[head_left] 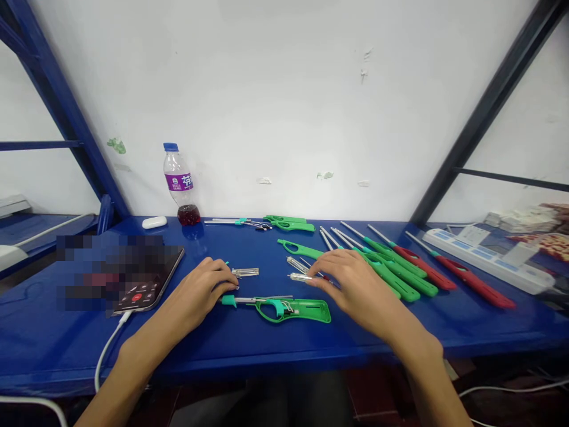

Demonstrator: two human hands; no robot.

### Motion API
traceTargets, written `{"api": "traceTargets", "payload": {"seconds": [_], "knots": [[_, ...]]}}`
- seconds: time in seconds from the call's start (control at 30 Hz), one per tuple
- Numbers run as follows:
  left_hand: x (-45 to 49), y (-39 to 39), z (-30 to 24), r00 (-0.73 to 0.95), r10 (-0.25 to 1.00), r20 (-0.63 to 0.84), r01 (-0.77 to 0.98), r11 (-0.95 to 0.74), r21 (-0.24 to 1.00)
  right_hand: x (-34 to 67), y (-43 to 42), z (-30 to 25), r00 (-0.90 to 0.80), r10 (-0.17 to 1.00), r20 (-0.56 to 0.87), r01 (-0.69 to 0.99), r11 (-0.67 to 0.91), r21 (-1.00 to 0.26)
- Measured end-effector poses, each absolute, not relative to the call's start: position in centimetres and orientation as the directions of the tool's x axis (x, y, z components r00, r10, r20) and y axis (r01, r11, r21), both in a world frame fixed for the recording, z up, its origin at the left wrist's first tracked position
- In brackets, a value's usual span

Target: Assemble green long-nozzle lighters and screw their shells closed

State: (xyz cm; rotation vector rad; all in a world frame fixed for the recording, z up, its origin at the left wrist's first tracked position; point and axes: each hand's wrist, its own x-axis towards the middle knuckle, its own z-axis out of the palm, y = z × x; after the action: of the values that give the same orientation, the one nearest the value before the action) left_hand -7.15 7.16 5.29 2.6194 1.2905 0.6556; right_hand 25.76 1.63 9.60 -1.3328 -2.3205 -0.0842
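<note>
Wall [284, 118] of plain white is fronted by a glossy blue table [213, 350]. At the right of the table, a fanned row of long lighters [413, 281], green and red, is laid out. A left hand [208, 283] and a right hand [349, 279] are rested low over the middle, well apart, palms down, fingers bunched. Beyond the lighters, a white power strip [489, 261] is placed. On the left, a phone [155, 284], partly blurred out, is plugged into a white cable [104, 356]. Between the hands, nearer the front edge, an open green shell [306, 311] is laid flat, its metal tube [243, 300] pointed left. By the wall, a bottle [180, 184] is stood, a little dark red drink left inside, with a small white case [154, 222] beside it. One clear piece [248, 273] is seen just beside the left fingertips; another slim piece [297, 277] is touched by the right fingertips. Whether either hand is clamped on anything cannot be told.
</note>
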Motion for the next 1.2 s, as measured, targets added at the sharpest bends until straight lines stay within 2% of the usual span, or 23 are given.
{"api": "traceTargets", "payload": {"seconds": [0.57,0.83,1.2], "knots": [[-7.35,6.94,5.52,0.526,0.788,0.321,0.738,-0.61,0.289,25.34,1.65,9.3,-0.423,0.766,0.484,0.83,0.542,-0.132],[-7.91,7.39,4.77,0.589,0.749,0.303,0.689,-0.662,0.295,25.5,1.74,9.12,-0.441,0.747,0.497,0.816,0.564,-0.125],[-7.26,7.32,5.29,0.561,0.781,0.275,0.714,-0.624,0.316,25.13,1.79,9.01,-0.45,0.765,0.461,0.807,0.569,-0.157]]}}
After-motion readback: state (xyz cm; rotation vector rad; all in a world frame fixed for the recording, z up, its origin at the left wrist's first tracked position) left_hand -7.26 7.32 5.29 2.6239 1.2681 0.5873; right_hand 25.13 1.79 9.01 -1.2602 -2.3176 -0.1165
